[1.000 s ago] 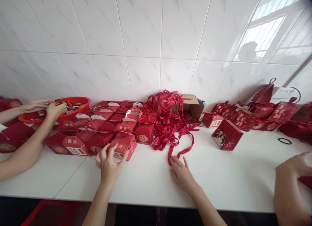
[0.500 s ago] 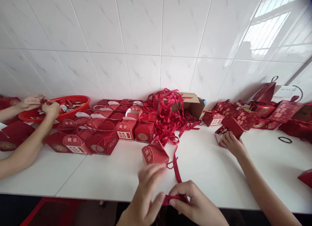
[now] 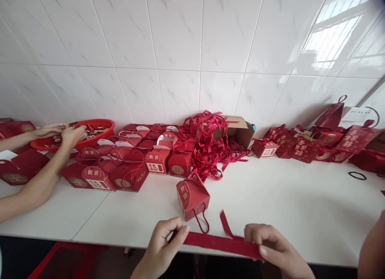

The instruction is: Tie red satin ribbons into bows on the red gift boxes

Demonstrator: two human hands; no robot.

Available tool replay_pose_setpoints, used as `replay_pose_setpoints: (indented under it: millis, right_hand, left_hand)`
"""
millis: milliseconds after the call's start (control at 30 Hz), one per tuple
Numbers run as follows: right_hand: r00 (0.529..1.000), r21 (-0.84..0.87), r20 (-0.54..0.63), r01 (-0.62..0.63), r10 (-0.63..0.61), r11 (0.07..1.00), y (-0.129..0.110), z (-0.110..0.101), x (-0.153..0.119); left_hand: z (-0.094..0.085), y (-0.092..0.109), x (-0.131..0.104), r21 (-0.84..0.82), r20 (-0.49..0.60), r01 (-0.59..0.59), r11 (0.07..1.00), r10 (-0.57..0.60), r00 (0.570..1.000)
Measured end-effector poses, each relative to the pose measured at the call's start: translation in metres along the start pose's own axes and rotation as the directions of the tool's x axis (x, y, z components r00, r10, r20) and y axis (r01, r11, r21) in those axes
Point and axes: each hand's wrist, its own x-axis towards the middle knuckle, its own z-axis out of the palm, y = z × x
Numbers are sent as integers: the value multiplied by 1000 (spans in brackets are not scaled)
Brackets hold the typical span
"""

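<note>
A dark red ribbon [image 3: 219,243] is stretched between my two hands above the table's front edge. My left hand [image 3: 164,245] pinches one end between thumb and fingers. Near the other end, my right hand [image 3: 272,247] is closed on the ribbon, and a loose tail stands up beside it. Just beyond the ribbon sits a small red gift box [image 3: 194,198] with gold lettering, tilted toward me, its cord handle hanging onto the table. Behind that box lies a tangled heap of red ribbons [image 3: 210,150], spilling from a cardboard box [image 3: 240,130].
Rows of red gift boxes [image 3: 128,172] fill the left middle. Farther left, a co-worker's hands [image 3: 70,134] reach into a red basin [image 3: 111,128]. Red bags [image 3: 311,148] line the wall at right, near a black ring [image 3: 357,175]. Another person's arm [image 3: 373,247] shows at the right edge.
My hands have moved apart, pulling the ribbon out straight. The co-worker's hand at right has left the red box it held, which is gone from that spot. The left co-worker's hands moved right over the basin.
</note>
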Motion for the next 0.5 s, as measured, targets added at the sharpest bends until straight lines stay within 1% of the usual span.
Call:
replay_pose_setpoints:
  millis: [67,100,167,200,233,267,300,333,367,400,433,467,500]
  right_hand:
    - [990,6,-48,133,-133,991,7,-15,-8]
    - [980,-4,-84,179,-179,984,11,-21,-10]
    - [967,-26,-115,227,-229,974,22,-26,-7]
    - [970,-32,-131,204,-206,979,29,-25,-4]
    - [975,-35,-174,132,-137,991,36,-21,0]
    - [962,-38,-272,16,-26,999,43,-17,4]
    - [903,-28,-418,-118,96,993,50,-11,6]
    - [784,-5,-593,-230,182,973,55,-7,6]
    - [630,7,-751,-288,195,958,57,-4,5]
    - [505,-19,-852,-297,140,955,57,-6,1]
    - [397,-77,-917,-259,34,963,54,-12,-4]
    - [366,-190,-925,-209,-103,959,47,-24,-10]
    - [443,-304,-875,-186,-196,934,37,-41,-16]
  left_hand:
    - [-7,-1,4,-7,-45,-33,999,32,998]
    - [-10,-2,6,-9,-74,-49,999,49,996]
    - [-13,-2,11,-7,-120,-76,997,75,990]
    - [-14,-2,14,-1,-129,-86,996,85,988]
    - [-15,-2,16,8,-130,-96,995,97,987]
    - [-15,-1,19,22,-127,-109,994,111,986]
    - [-16,0,21,38,-124,-125,991,129,984]
    - [-16,1,23,56,-125,-147,988,153,980]
    - [-17,1,26,74,-133,-165,984,173,976]
    - [-19,1,29,91,-165,-174,981,187,968]
    - [-20,0,33,105,-224,-174,979,194,955]
    - [-22,-2,39,117,-304,-168,979,196,932]
    - [-24,-5,45,127,-389,-158,979,195,900]
